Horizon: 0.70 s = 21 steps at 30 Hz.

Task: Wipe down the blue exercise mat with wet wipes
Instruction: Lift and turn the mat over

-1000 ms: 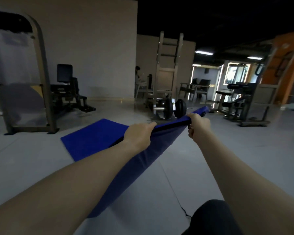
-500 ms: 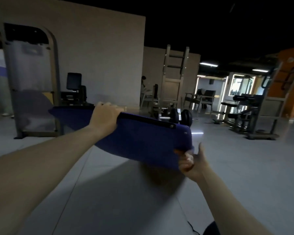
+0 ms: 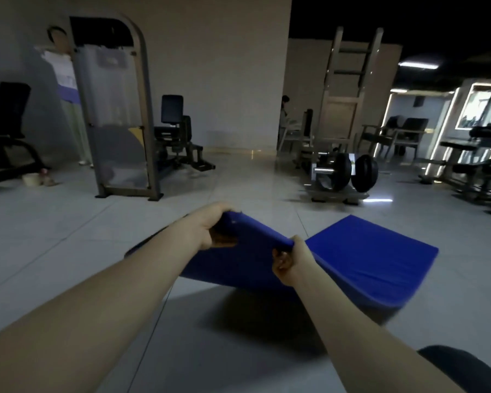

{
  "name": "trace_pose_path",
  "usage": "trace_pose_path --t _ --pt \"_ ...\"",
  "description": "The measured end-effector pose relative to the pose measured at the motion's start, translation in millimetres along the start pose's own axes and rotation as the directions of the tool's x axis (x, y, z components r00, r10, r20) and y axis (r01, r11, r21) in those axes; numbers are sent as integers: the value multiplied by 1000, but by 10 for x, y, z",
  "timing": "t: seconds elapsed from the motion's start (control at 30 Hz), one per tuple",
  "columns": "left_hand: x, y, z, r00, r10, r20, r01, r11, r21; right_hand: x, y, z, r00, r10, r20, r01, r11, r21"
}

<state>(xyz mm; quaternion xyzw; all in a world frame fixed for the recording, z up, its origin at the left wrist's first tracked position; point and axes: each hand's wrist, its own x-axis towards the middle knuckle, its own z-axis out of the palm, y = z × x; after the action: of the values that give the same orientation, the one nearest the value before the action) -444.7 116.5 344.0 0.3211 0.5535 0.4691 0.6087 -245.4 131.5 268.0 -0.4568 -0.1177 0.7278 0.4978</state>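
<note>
The right hand (image 3: 289,263) pinched the mat's (image 3: 366,259) raised edge, fingers curled round it. The left hand (image 3: 210,226) gripped the corner just beyond. The mat bent between them, its near end lifted over the floor (image 3: 68,236). Weight plates (image 3: 343,171) stood farther off.

The mat (image 3: 374,259) is over the floor (image 3: 68,236), its near end between left hand (image 3: 207,228) and right hand (image 3: 291,265). Behind it stand a weight machine (image 3: 116,109), left, and a barbell (image 3: 343,171), right.
</note>
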Motion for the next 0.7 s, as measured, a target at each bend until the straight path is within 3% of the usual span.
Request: trace_pose_path --t 0.17,0.3,0.43,0.6,0.7 --pt "467 -263 -30 992 124 2 -124 990 71 185 160 -207 988 -58 -146 65 997 41" --pt "692 -366 93 984 101 147 -124 979 160 327 202 -359 949 -136 -285 138 990 -16" --pt "859 -370 484 960 107 259 -144 981 127 320 -163 -561 879 -250 -405 249 967 -58" --pt "811 -340 1421 861 166 481 -238 967 92 31 -993 -1001 739 -392 -548 441 896 -48" --pt "705 -389 1898 728 279 626 -385 922 37 -296 -1400 -1358 608 -540 -582 542 818 -192"
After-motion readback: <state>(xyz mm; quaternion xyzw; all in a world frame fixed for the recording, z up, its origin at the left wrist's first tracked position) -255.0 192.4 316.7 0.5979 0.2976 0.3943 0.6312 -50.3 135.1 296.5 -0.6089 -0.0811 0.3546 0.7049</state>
